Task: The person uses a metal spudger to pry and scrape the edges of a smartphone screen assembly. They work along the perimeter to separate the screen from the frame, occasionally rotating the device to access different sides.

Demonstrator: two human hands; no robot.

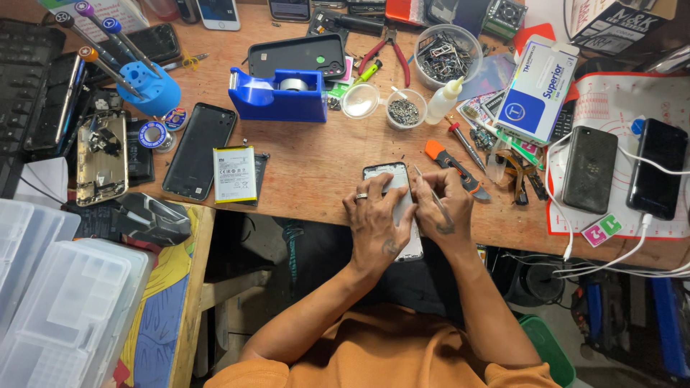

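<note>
My left hand [375, 219], with a ring on one finger, grips a white-backed phone [392, 179] that lies at the front edge of the wooden bench [316, 165] and juts over it. My right hand [444, 201] holds thin metal tweezers [425, 183], whose tip points at the phone's upper right edge. Both hands meet over the phone's middle and hide most of it.
An orange-handled knife [449, 164] lies just right of my hands. A phone battery [234, 174] and a dark back cover [199, 149] sit to the left, a blue tape dispenser [279, 93] behind. Small cups of screws [404, 110], pliers [392, 54], a blue-white box [537, 90], two charging phones [622, 172] and plastic organisers [65, 302] surround.
</note>
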